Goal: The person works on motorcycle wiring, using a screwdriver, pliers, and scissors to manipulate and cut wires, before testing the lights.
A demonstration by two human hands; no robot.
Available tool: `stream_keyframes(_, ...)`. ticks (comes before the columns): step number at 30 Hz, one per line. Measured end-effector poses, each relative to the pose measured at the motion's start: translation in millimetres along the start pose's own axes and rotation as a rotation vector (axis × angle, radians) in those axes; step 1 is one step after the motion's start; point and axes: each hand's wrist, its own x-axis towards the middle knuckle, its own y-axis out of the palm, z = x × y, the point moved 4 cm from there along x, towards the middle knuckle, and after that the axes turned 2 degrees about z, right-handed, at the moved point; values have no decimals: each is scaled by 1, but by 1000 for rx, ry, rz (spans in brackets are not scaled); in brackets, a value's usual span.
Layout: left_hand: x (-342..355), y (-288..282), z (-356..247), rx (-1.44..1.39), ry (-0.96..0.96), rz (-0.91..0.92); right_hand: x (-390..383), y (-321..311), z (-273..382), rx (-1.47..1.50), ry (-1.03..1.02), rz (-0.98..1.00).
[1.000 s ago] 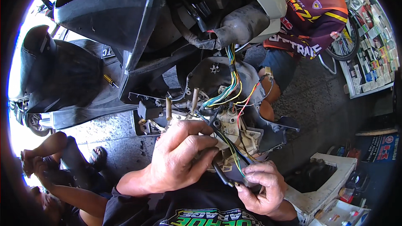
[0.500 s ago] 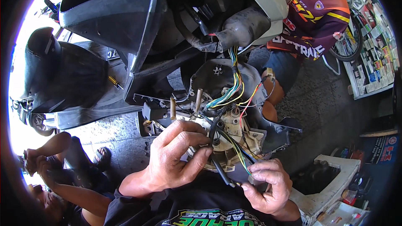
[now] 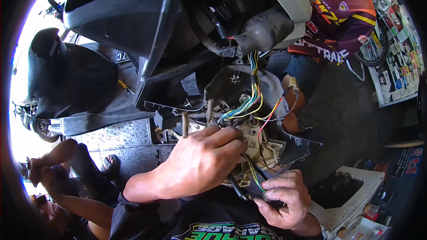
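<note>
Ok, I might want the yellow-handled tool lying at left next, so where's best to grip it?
Probably the yellow handle, taken from above with the left hand, the nearer one, fingers across it. The tool lies slantwise, its handle toward the picture's upper left and thin end toward the lower right; nothing visible covers the handle, its thickest part.

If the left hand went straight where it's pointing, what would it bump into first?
Probably the cream-coloured part just beyond the left hand, up and to the right in the picture, though how deep it lies is unclear.
</note>
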Motion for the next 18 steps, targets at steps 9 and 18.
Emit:
stream_keyframes(9,-13,13,4,0,81,-120,10,13,-15,174,613,138)
stream_keyframes(18,-33,15,-3,-34,103,-304,2,24,-31,227,676,15)
